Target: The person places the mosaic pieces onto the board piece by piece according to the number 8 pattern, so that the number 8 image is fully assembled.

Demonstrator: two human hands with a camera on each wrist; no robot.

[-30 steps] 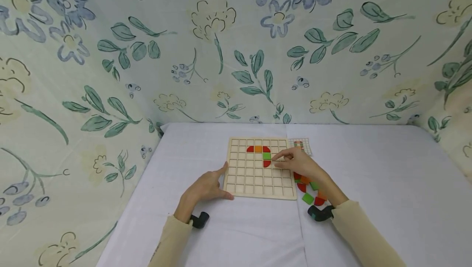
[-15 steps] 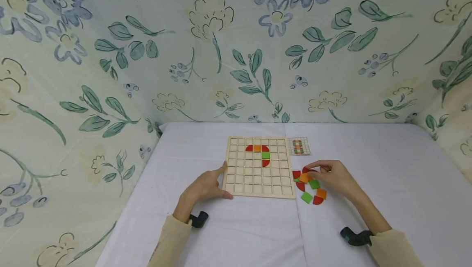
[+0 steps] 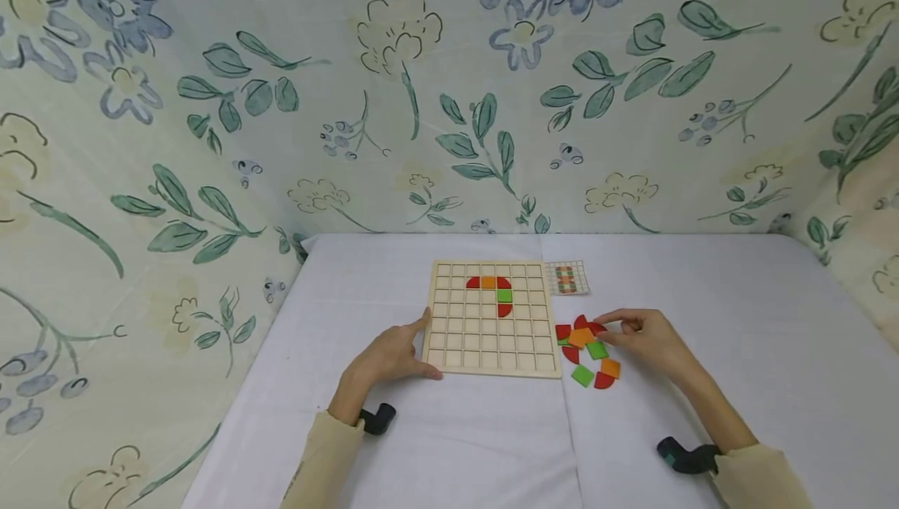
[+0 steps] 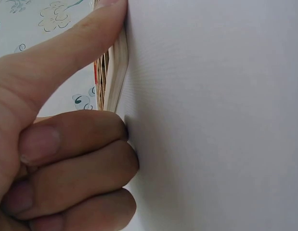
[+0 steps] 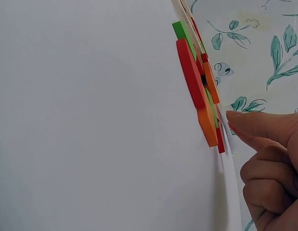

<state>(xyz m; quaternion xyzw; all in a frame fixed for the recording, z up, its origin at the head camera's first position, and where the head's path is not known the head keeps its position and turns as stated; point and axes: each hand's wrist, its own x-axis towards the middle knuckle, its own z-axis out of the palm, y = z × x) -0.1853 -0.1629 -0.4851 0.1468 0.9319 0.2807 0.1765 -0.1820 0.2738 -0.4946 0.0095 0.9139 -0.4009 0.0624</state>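
Observation:
The wooden grid board (image 3: 460,342) lies flat, with red, orange and green pieces in its upper cells. My left hand (image 3: 390,354) holds its lower left corner, one fingertip at the left edge and the thumb at the bottom edge; in the left wrist view its other fingers are curled. Right of the board lies a loose pile of pieces, among them a green square (image 3: 582,375) and an orange square (image 3: 610,368). At the pile's upper right, my right hand (image 3: 649,341) pinches a red piece (image 3: 597,328) between thumb and forefinger; the fingertips partly hide it.
A small card (image 3: 567,279) with a coloured grid pattern lies against the board's upper right edge. White cloth (image 3: 492,439) covers the table, and a flowered cloth (image 3: 393,158) hangs behind it. Each wrist carries a dark device.
My right hand has moved from above the board to the pile on the right and now has a red piece in its fingertips. The left hand still holds the board's corner.

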